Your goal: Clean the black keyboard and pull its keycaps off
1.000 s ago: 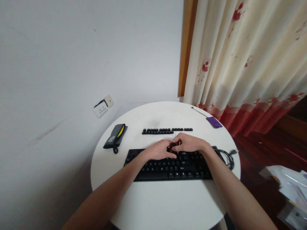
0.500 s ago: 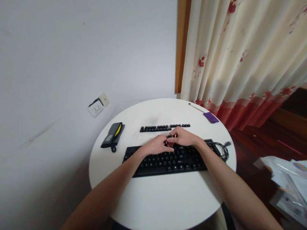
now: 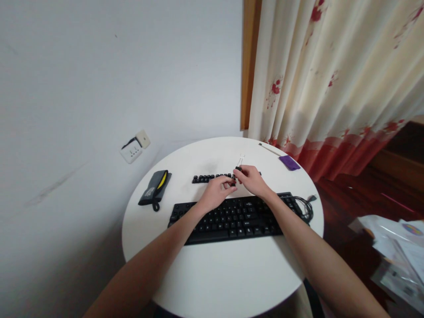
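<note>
My right hand [image 3: 252, 180] is closed on a keycap puller [image 3: 238, 168], pinching its black handle while the thin wire prongs point up and away from me. Close to its left, my left hand [image 3: 217, 192] has thumb and fingers pinched on a small black keycap [image 3: 233, 182], partly hidden by the fingertips. Both hands hover beyond the back edge of a black keyboard [image 3: 212, 236]. Behind them lies a line of loose black keycaps [image 3: 203, 179], its right part covered by my hands.
A grey pouch [image 3: 154, 187] with a yellow lining lies at the left of the round white table [image 3: 245, 269]. At the right are a coiled cable [image 3: 308, 212], a purple cloth [image 3: 289, 163] and a thin brush [image 3: 270, 149]. Plastic bags [image 3: 391, 238] lie beyond the table.
Both hands have risen off the keyboard and shifted away from me towards the keycap row. The puller's wire prongs now point upward, apart from the left hand's keycap.
</note>
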A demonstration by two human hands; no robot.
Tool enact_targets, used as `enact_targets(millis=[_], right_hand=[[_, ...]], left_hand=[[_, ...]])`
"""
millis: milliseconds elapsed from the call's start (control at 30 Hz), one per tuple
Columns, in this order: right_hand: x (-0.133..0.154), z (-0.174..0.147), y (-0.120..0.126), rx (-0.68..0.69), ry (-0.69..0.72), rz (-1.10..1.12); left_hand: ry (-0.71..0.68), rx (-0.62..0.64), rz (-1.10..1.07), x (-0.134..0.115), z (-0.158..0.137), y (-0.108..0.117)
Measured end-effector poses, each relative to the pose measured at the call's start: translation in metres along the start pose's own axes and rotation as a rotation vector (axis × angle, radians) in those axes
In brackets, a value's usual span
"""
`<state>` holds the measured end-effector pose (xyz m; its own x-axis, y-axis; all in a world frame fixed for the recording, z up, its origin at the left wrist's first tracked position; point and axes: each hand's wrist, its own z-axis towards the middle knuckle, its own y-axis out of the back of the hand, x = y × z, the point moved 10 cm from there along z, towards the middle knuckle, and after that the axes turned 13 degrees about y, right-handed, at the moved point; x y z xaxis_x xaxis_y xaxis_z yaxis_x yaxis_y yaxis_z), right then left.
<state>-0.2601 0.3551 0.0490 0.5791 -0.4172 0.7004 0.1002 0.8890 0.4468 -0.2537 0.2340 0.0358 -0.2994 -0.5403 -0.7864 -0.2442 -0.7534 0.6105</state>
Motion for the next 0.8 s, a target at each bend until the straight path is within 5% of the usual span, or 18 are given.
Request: enact_targets(millis=[133, 367, 800], right_hand=[[-0.011, -0.002, -0.01, 0.004, -0.077, 0.173], [-0.017, -0.006, -0.018, 0.025, -0.124, 0.236], [-0.011, -0.003, -0.018, 0.036, -0.067, 0.233]], left_hand=[[-0.071, -0.104, -0.006, -0.002, -0.003, 0.005], [-0.346, -0.134, 0.291, -0.023, -0.014, -0.005], [-0.368, -0.249, 0.272, -0.032, -0.022, 0.005]])
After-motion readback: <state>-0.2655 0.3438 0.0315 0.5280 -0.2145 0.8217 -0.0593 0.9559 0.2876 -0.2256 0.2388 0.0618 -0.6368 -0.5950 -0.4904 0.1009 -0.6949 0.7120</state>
